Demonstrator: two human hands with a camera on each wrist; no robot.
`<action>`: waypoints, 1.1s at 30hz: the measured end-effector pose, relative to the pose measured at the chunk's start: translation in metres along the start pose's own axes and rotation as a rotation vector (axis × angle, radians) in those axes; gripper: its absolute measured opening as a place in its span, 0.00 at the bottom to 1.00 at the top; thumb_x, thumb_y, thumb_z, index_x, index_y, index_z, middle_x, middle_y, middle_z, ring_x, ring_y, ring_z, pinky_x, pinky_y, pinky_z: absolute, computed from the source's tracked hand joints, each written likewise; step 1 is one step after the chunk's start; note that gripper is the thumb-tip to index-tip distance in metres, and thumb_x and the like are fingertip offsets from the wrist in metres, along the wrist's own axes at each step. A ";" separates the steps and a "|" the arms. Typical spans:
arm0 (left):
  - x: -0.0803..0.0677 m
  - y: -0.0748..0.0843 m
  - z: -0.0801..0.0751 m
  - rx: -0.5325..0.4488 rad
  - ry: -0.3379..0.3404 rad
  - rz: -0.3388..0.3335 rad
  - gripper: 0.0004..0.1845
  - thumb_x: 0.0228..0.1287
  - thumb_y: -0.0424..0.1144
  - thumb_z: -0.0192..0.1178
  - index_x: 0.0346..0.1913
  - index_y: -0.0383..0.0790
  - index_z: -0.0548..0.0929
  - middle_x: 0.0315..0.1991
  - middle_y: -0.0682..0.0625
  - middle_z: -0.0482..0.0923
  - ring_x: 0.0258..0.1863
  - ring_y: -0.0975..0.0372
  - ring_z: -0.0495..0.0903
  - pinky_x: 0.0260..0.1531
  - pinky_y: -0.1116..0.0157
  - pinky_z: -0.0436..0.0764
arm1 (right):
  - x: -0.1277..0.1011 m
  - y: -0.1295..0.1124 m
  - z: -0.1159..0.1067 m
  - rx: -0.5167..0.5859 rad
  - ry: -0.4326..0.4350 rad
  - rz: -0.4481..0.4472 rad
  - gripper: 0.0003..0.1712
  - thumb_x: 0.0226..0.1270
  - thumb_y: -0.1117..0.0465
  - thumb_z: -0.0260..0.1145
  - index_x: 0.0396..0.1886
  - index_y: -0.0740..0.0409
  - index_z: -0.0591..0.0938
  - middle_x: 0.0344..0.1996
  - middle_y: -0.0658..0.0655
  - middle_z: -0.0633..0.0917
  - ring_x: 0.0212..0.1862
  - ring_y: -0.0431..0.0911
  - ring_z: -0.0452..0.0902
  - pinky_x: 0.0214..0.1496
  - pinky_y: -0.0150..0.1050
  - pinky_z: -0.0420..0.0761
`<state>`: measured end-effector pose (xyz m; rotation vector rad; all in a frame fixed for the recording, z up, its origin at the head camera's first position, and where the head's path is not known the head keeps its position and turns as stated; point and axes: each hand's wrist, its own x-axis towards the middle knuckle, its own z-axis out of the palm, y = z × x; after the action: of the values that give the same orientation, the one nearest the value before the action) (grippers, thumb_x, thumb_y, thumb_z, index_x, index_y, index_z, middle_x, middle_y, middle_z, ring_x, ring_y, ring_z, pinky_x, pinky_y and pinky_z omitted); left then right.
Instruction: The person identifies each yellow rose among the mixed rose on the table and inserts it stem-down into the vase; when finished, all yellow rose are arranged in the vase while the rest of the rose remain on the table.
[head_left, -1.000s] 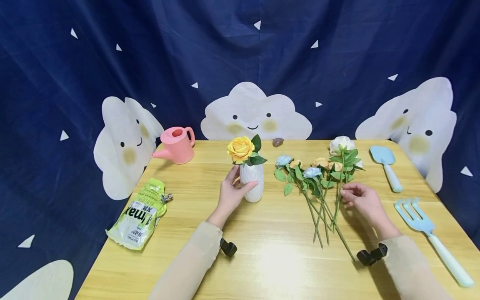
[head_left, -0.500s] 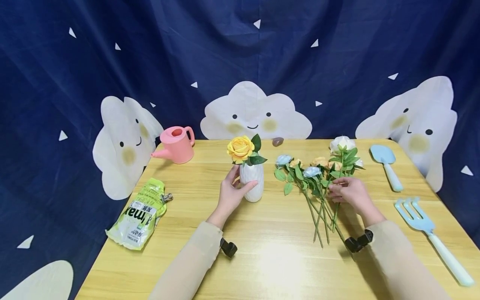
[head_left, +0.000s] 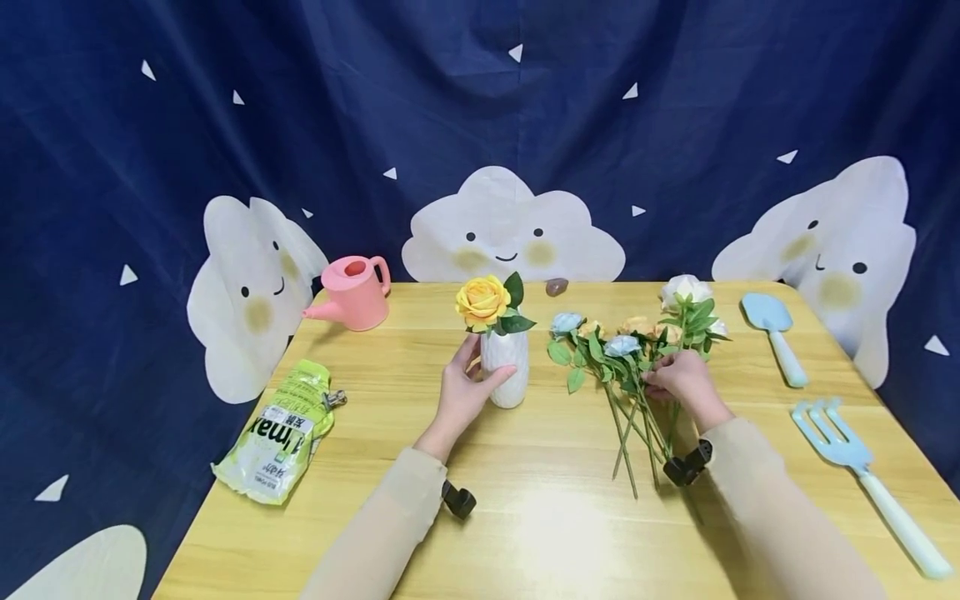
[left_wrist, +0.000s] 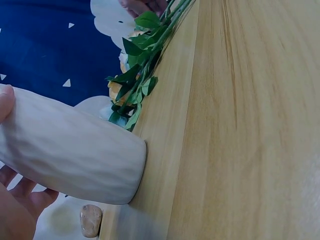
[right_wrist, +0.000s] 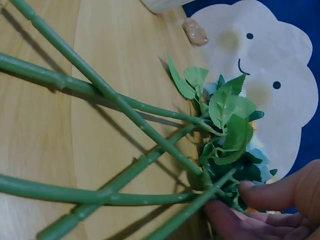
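My left hand (head_left: 463,396) holds an upright white ribbed vase (head_left: 507,371), thumb on the near side and fingers behind it. One yellow rose (head_left: 482,302) with dark green leaves stands in the vase. In the left wrist view the vase (left_wrist: 75,145) has its base on the wood. To the right lies a loose bunch of artificial flowers with blue (head_left: 622,345), orange and white (head_left: 686,292) heads. My right hand (head_left: 684,382) is at the bunch's middle. In the right wrist view, its thumb and fingers (right_wrist: 272,195) pinch a green stem (right_wrist: 192,207) just below the leaves; other stems cross beside it.
A pink watering can (head_left: 356,293) stands at the back left, with a green-and-white bag (head_left: 279,437) closed by a clip nearer me. On the right lie a light blue hand trowel (head_left: 772,329) and a hand fork (head_left: 847,450). A brownish stone (head_left: 557,287) sits at the back edge.
My right hand has moved left, from the white flower's stem to the middle of the bunch, and some stems have shifted slightly left. The left hand and vase stay in place.
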<state>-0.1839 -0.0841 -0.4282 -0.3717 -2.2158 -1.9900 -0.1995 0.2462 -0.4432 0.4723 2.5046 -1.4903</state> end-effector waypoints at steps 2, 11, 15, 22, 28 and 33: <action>0.000 0.000 0.000 -0.005 -0.004 0.004 0.38 0.52 0.34 0.70 0.66 0.35 0.65 0.58 0.39 0.71 0.56 0.50 0.71 0.55 0.57 0.73 | 0.001 0.000 0.003 0.039 0.014 -0.001 0.11 0.58 0.73 0.63 0.38 0.78 0.74 0.30 0.66 0.82 0.26 0.50 0.83 0.34 0.42 0.83; 0.000 -0.001 0.001 0.003 0.003 0.008 0.38 0.51 0.34 0.70 0.66 0.37 0.65 0.57 0.41 0.72 0.56 0.51 0.71 0.54 0.56 0.73 | 0.002 0.002 0.010 0.188 0.099 0.029 0.04 0.56 0.77 0.61 0.30 0.72 0.73 0.32 0.63 0.80 0.24 0.47 0.82 0.33 0.41 0.84; 0.000 0.000 0.001 -0.003 0.001 0.013 0.38 0.52 0.34 0.70 0.66 0.37 0.65 0.58 0.40 0.71 0.56 0.50 0.71 0.55 0.56 0.73 | 0.002 0.002 0.009 0.297 0.101 0.036 0.10 0.58 0.77 0.60 0.39 0.74 0.71 0.34 0.63 0.76 0.25 0.45 0.81 0.34 0.39 0.83; 0.000 0.001 0.001 -0.004 -0.005 0.001 0.39 0.52 0.34 0.70 0.67 0.35 0.64 0.58 0.39 0.71 0.56 0.50 0.70 0.55 0.56 0.72 | 0.004 0.004 0.002 0.342 0.157 -0.022 0.23 0.61 0.75 0.58 0.56 0.79 0.66 0.37 0.63 0.76 0.27 0.41 0.80 0.36 0.36 0.83; -0.001 0.001 0.001 -0.008 -0.008 0.012 0.38 0.51 0.33 0.70 0.66 0.34 0.65 0.57 0.38 0.71 0.56 0.48 0.70 0.55 0.55 0.72 | 0.003 -0.002 -0.011 0.459 0.217 -0.083 0.24 0.60 0.77 0.59 0.56 0.77 0.66 0.26 0.54 0.80 0.24 0.41 0.80 0.30 0.35 0.83; -0.001 0.001 0.001 0.006 -0.006 0.012 0.39 0.52 0.34 0.70 0.66 0.35 0.64 0.57 0.39 0.71 0.56 0.49 0.71 0.54 0.55 0.73 | -0.002 -0.003 -0.022 0.569 0.213 -0.146 0.19 0.59 0.78 0.60 0.50 0.72 0.68 0.22 0.50 0.82 0.23 0.42 0.80 0.28 0.34 0.83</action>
<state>-0.1830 -0.0832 -0.4273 -0.3897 -2.2177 -1.9786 -0.1991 0.2636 -0.4294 0.5621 2.2657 -2.3327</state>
